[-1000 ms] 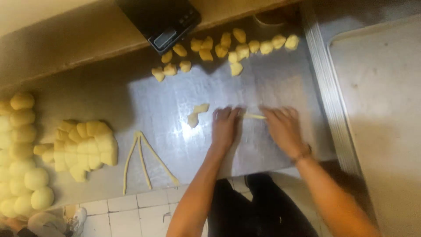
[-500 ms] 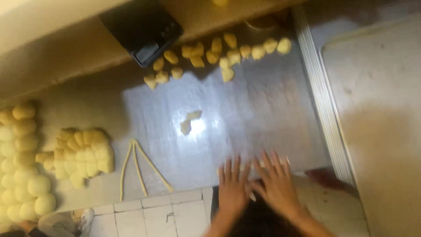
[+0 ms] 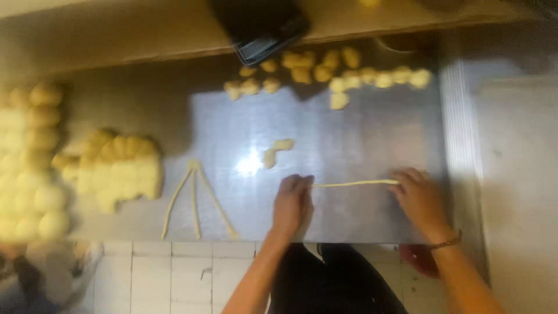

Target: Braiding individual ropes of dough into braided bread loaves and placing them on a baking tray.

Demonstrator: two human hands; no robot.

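You are pressing your left hand [image 3: 292, 200] and right hand [image 3: 417, 197] flat, fingers spread narrowly, on the ends of a thin dough rope [image 3: 354, 184] lying mid-frame on the steel table [image 3: 372, 139], hands set apart so it stretches evenly.

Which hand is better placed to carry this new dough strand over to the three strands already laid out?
Probably the left hand: it rests on the dough strand's nearer end, closer to the three strands than the right hand.
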